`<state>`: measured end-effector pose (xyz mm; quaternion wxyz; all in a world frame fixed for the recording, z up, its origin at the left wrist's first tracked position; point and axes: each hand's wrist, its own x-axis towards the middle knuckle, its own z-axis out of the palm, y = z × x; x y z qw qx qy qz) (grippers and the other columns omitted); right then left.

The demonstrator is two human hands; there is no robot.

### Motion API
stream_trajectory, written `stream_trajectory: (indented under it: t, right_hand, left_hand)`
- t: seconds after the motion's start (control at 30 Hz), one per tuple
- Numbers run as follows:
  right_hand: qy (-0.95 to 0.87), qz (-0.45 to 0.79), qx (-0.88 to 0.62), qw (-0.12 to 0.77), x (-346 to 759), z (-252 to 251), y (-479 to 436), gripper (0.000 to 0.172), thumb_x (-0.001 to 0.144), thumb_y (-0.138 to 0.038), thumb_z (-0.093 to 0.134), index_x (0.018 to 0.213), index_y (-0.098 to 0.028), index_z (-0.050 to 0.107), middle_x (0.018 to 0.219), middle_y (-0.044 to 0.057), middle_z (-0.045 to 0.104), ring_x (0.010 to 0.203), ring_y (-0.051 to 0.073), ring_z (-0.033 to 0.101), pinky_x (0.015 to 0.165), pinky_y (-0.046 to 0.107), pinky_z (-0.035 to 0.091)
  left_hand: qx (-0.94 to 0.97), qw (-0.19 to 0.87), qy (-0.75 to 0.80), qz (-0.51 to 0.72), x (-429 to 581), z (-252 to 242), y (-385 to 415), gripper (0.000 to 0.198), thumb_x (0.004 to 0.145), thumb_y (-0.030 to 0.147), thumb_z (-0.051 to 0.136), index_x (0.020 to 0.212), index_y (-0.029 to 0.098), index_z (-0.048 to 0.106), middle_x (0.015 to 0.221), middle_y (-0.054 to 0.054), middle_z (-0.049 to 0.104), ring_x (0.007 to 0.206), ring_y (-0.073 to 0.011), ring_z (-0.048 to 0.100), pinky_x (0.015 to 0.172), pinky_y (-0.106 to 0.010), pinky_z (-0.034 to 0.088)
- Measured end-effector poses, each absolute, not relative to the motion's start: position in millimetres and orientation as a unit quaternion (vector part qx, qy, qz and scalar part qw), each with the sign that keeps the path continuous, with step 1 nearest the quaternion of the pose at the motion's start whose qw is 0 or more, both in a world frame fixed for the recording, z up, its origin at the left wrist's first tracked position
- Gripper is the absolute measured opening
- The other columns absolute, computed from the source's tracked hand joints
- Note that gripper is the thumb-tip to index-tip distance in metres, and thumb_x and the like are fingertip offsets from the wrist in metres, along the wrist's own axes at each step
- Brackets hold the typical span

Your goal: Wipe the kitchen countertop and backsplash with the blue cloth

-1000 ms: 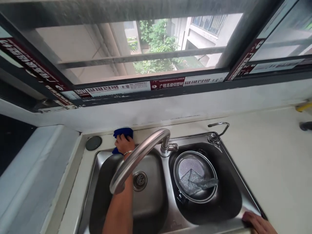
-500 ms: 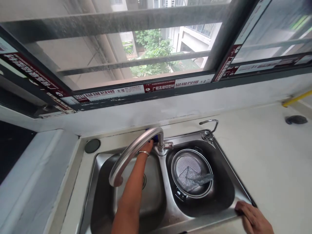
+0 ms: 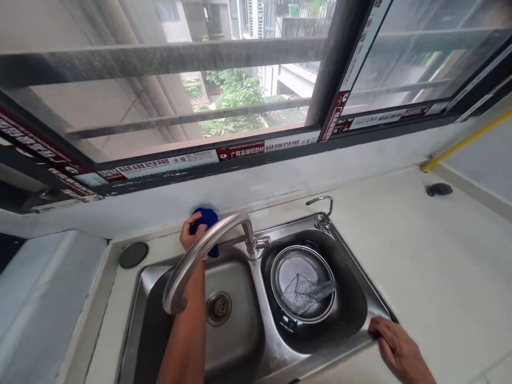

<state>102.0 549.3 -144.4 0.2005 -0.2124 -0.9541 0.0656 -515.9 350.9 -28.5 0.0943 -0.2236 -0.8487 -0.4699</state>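
My left hand (image 3: 191, 232) grips a blue cloth (image 3: 208, 220) against the counter strip behind the left sink basin (image 3: 236, 325), just under the curved steel faucet (image 3: 200, 253). My forearm reaches over that basin. My right hand (image 3: 394, 348) rests with fingers flat on the front right rim of the double steel sink (image 3: 370, 306), holding nothing. In the right basin a round strainer basket (image 3: 303, 282) holds a grey mesh cloth (image 3: 306, 293).
A small second tap (image 3: 322, 210) stands at the sink's back right corner. A round dark cap (image 3: 133, 255) sits on the counter at the left. White countertop (image 3: 432, 256) stretches right, with a dark object (image 3: 439, 189) and yellow pipe (image 3: 464, 141) near the wall. A window is behind.
My left hand with the blue cloth slid right behind the faucet, then back left along the counter strip. The view shifted right. My right hand stayed on the sink rim.
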Motion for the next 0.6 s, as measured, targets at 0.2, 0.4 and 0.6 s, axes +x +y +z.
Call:
stream_trajectory:
  t: [0.2, 0.4, 0.6]
  right_hand:
    - [-0.952, 0.060, -0.223, 0.202, 104, -148, 548, 0.025, 0.091, -0.024, 0.052, 0.104, -0.023, 0.074, 0.107, 0.005, 0.078, 0.099, 0.020, 0.075, 0.086, 0.030, 0.063]
    - [-0.951, 0.093, -0.235, 0.176, 102, -138, 545, 0.025, 0.092, -0.024, 0.050, 0.103, -0.024, 0.073, 0.105, 0.005, 0.077, 0.098, 0.019, 0.074, 0.084, 0.030, 0.063]
    - [-0.942, 0.142, -0.263, 0.156, 111, -136, 542, 0.024, 0.093, -0.025, 0.051, 0.102, -0.024, 0.074, 0.108, 0.007, 0.076, 0.103, 0.021, 0.074, 0.088, 0.032, 0.063]
  left_hand:
    - [-0.363, -0.003, -0.767, -0.528, -498, -45, 415, 0.024, 0.095, 0.031, 0.050, 0.111, 0.018, 0.062, 0.143, -0.016, 0.063, 0.130, -0.0238, 0.061, 0.118, -0.046, 0.046]
    - [-0.533, -0.118, -0.757, -0.359, -495, -85, 473, 0.052, 0.085, 0.036, 0.072, 0.135, 0.023, 0.066, 0.165, -0.015, 0.040, 0.115, -0.0257, 0.066, 0.110, -0.045, 0.048]
    - [-0.563, -0.091, -0.787, -0.235, -502, -98, 457, 0.043, 0.089, 0.033, 0.066, 0.131, 0.025, 0.071, 0.162, -0.010, 0.042, 0.118, -0.0274, 0.061, 0.113, -0.046, 0.044]
